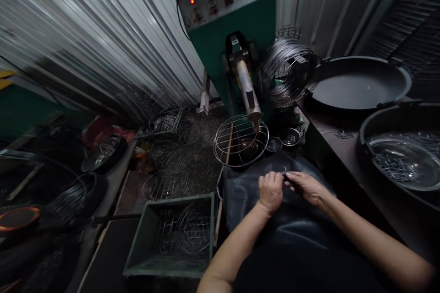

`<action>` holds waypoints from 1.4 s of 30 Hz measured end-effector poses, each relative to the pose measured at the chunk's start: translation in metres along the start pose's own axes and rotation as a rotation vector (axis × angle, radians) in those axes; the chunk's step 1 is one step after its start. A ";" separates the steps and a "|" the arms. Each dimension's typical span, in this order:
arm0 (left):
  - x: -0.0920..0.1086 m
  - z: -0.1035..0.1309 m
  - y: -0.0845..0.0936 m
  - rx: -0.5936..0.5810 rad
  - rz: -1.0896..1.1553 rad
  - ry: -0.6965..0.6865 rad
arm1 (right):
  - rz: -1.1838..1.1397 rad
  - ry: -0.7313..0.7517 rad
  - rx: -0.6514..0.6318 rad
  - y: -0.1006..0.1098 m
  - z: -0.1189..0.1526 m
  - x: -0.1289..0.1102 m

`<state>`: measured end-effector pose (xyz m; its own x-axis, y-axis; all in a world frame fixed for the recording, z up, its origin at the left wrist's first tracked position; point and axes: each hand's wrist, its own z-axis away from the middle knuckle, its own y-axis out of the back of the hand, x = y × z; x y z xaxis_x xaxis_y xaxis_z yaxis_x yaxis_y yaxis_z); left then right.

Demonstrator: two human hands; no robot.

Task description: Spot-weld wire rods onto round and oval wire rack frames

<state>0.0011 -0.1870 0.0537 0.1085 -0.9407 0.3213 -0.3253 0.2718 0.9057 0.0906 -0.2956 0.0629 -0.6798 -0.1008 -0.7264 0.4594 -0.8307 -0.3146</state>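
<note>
"What can you see from so far away?"

"In the head view, I see my 2 hands over a dark cloth (240, 199). My right hand (305, 187) pinches a tiny bit of wire (284, 170) in its fingertips."

"And the left hand (270, 191)?"

"Its fingers are curled up, just beside the wire. I can't tell if they hold it too."

"How much is done?"

"The round rack (241, 165) has a ring and thin bars across it. It sits under the tip of the fat metal arm (246, 84) on the green machine (215, 50). The tiny wire is up in my fingers, not on the rack. I can't tell how many bits the rack has or lacks."

"Are there more pieces?"

"Yes! A green box (165, 270) on my left holds more round wire things. Little bent wires (395, 167) fill part of a bowl on my right."

"Where is the rack from your fingers?"

"Past them, a bit to the left. My fingers don't touch it. The tiny wire pokes up between my 2 hands."
</note>
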 end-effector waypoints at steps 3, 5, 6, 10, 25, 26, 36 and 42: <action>-0.002 0.001 -0.001 0.007 -0.048 -0.038 | -0.020 0.040 0.006 -0.004 -0.001 0.002; 0.000 0.000 -0.001 -0.003 -0.043 -0.029 | 0.000 0.088 0.002 -0.008 -0.001 0.002; 0.001 0.000 0.001 -0.015 -0.023 -0.013 | 0.025 0.116 -0.002 -0.010 0.000 0.001; -0.004 0.005 0.013 -0.025 0.222 0.106 | 0.159 0.244 0.047 0.004 0.001 -0.006; -0.134 -0.063 0.115 0.265 1.329 1.295 | -0.030 0.286 0.415 0.086 0.005 0.014; -0.134 -0.067 0.116 0.247 1.348 1.294 | -0.035 0.278 0.430 0.090 0.010 0.015; -0.129 -0.071 0.113 0.262 1.484 1.360 | 0.058 0.361 0.291 0.076 0.000 0.006; -0.136 -0.074 0.103 0.400 1.559 1.292 | 0.457 0.337 0.217 0.064 -0.018 0.014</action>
<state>0.0225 -0.0156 0.1235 -0.0047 0.6905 0.7234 -0.9014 0.3103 -0.3021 0.1211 -0.3403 0.0215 -0.2062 -0.3245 -0.9231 0.5111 -0.8402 0.1811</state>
